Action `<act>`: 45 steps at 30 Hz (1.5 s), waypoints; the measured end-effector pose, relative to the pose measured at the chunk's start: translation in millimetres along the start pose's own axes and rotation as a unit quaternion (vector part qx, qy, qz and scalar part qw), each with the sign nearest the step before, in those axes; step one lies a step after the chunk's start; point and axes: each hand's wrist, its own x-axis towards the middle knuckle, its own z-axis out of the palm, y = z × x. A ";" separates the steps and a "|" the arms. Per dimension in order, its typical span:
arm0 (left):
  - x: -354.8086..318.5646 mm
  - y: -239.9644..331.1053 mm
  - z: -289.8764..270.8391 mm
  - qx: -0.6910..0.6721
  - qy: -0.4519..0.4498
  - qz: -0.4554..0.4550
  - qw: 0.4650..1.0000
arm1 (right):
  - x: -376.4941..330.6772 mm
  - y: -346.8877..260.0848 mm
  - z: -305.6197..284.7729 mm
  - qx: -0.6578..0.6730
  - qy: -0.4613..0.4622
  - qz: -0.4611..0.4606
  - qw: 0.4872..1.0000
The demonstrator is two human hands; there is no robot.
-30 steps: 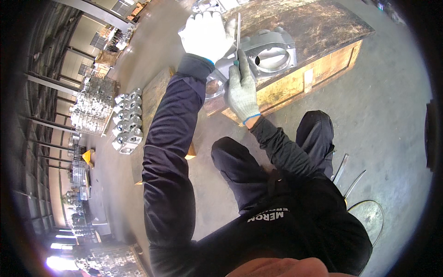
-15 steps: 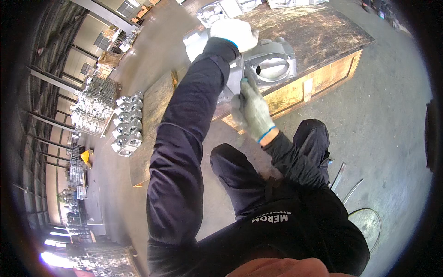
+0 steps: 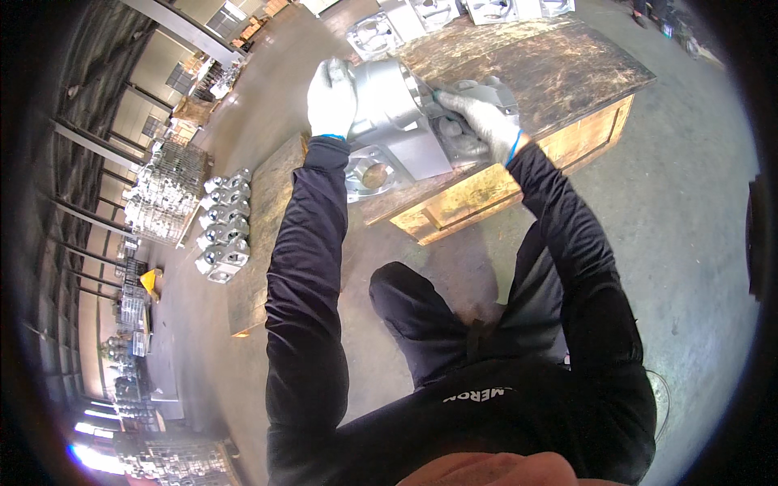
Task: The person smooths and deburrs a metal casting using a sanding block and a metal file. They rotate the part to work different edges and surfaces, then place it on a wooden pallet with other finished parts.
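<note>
A silver-grey metal casting (image 3: 416,151) rests at the near left end of the wooden crate. My left hand (image 3: 331,99), in a pale work glove, is closed around the casting's left end. On its right side my gloved right hand (image 3: 480,125) is closed on a slim hand tool with a teal handle (image 3: 438,95). The tool's working end is at the casting's right rim, and little of it shows. A second casting (image 3: 498,91) sits behind my right hand, partly covered. Below my left wrist another casting part with a round opening (image 3: 374,174) faces me.
The crate (image 3: 559,69) has a dark, worn top and lighter sides. More castings (image 3: 490,11) stand along its far edge. To the left, several castings (image 3: 225,223) sit in rows beside a wooden board (image 3: 271,211). A thin cable (image 3: 666,401) lies on the floor at right.
My left hand has moved from above the casting to its left end, and the casting has been turned. My right hand has moved forward and right with the tool, up to the casting's rim.
</note>
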 end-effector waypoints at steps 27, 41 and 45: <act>-57.1 13.3 -11.3 -0.117 0.138 -0.147 0.973 | -39.3 -102.5 14.6 -0.598 -0.055 -0.099 0.794; -185.3 23.7 52.9 -0.460 0.191 -0.209 0.842 | -88.6 -146.8 40.2 -0.714 -0.005 -0.236 0.660; -241.5 25.4 52.4 -0.583 0.182 -0.144 0.779 | -63.5 -165.9 69.3 -0.751 -0.119 -0.290 0.581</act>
